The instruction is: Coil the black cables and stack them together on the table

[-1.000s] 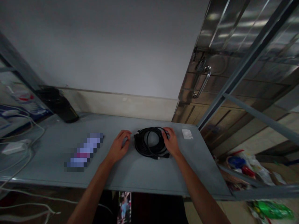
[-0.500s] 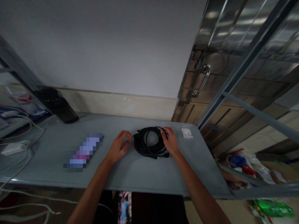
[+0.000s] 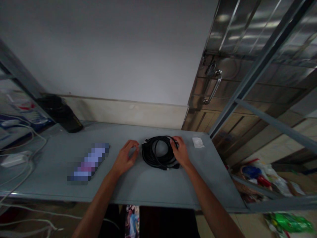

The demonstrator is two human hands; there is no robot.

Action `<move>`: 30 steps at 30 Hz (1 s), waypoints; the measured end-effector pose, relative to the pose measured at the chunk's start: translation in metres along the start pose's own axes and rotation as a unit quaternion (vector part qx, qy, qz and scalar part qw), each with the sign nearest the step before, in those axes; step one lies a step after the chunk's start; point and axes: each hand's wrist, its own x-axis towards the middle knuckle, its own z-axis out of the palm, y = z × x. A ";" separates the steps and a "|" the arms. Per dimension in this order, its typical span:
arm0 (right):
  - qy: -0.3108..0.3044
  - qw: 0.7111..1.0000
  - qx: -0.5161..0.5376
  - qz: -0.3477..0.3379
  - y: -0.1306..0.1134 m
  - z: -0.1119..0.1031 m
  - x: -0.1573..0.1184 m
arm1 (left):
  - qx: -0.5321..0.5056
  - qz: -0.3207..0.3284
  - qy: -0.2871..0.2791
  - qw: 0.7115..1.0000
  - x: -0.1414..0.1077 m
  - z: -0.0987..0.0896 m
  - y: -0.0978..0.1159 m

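A coil of black cable (image 3: 150, 158) lies on the grey tabletop, with connector ends showing at its left and at its lower right. My right hand (image 3: 180, 150) grips the coil's right side, thumb over the inner edge and fingers around the outside. Just left of the coil is my left hand (image 3: 126, 158), its fingers curved and a gap between thumb and forefinger. Nothing shows in that hand, and it looks slightly apart from the cable.
A blurred-out phone-like object (image 3: 90, 162) lies to the left on the grey table (image 3: 158, 191). Behind it a black bottle (image 3: 65, 114) stands near the wall. White cables and a white adapter (image 3: 16, 158) are at far left. A small white piece (image 3: 198, 142) lies at right, near a metal post (image 3: 225, 114).
The whole view has shifted very slightly. Both hands and the coil keep their places relative to each other.
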 end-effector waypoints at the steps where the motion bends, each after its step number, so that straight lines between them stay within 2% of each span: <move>1: 0.000 1.000 0.000 0.000 0.000 0.000 0.000 | -0.001 0.001 -0.002 1.000 0.000 0.000 0.000; 11: -0.001 1.000 -0.005 0.004 -0.001 0.001 -0.001 | -0.016 0.001 -0.011 1.000 0.001 -0.002 0.004; 24: -0.005 1.000 -0.013 -0.002 -0.002 0.001 -0.001 | -0.056 -0.058 -0.025 0.996 -0.001 -0.002 0.000; 30: 0.004 1.000 -0.013 -0.006 -0.003 0.000 -0.003 | -0.060 -0.061 -0.019 0.996 -0.003 -0.001 -0.001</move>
